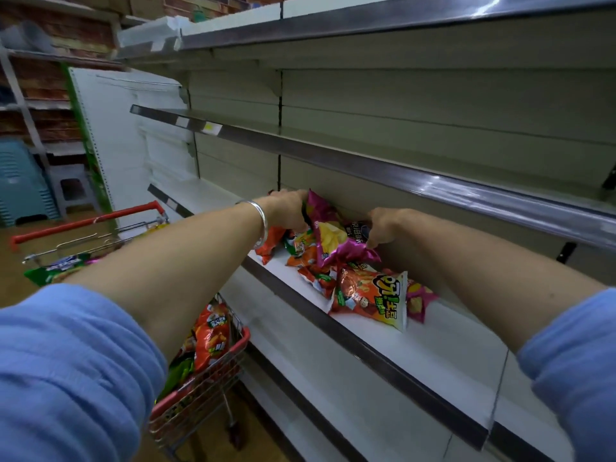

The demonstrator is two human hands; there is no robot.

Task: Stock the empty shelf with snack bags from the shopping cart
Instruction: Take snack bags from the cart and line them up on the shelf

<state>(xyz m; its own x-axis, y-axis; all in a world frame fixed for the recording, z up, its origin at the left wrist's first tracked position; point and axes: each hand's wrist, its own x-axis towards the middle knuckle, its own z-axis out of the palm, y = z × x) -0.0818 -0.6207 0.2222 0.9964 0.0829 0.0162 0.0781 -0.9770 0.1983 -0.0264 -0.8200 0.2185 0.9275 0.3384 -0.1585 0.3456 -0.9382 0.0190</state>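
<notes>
snack bags: pink chip bag [330,235] held over the white shelf [416,341], both hands on it. left hand [288,210] grips its top edge, fingers curled round the foil; right hand [386,226] pinches its lower right corner. bag is tilted, resting on a loose heap of orange bags [370,295] lying flat near the shelf's front lip.
step in hand: placing and arranging this bag. next move likely calls for standing it up toward the back panel, then letting go.
room: bare shelf surface to the right of the heap. upper shelf rail [433,181] overhangs close above both wrists. shopping cart [206,355], below left, holds more bags.
</notes>
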